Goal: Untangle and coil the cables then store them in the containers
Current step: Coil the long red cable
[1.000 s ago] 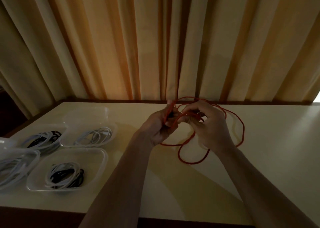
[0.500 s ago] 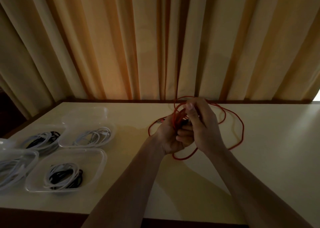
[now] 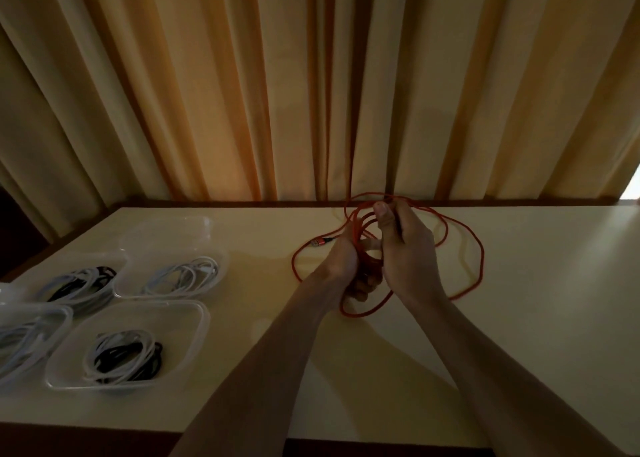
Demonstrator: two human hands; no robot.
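A thin red cable [image 3: 479,259] sprawls in loose, overlapping loops on the table [image 3: 536,283] near its far edge. The left hand [image 3: 346,262] and right hand [image 3: 407,252] curl their fingers around bunched strands; a plug [image 3: 320,241] lies leftward.

Far-left container [image 3: 20,321] cut by edge; left hand [image 3: 349,266] fingers mostly hidden.

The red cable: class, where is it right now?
In the head view, the red cable loops on the table right of centre, gripped by the left hand and right hand.
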